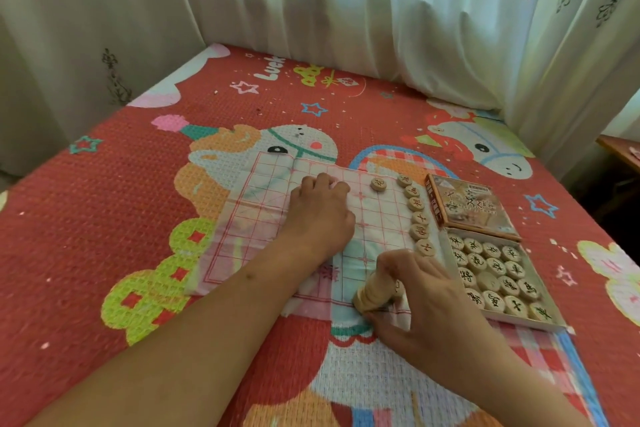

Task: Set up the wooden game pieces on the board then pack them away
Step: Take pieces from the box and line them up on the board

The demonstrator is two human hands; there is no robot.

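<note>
The board (249, 229) lay open on its left half. The left hand (320, 211) covered its middle, a column of pieces (419, 218) lined its right edge with box (512, 319) and lid (471, 206) just beyond, and the right hand (426, 291), gripping a stack (372, 289), blocked the near-right corner.

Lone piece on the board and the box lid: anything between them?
Yes. In the head view, the column of wooden pieces along the right edge of the board stands between the lone piece and the box lid. The rest is bare board.

Home bedroom, cartoon-print bed mat (173, 184), sheer curtains (311, 3)
</note>
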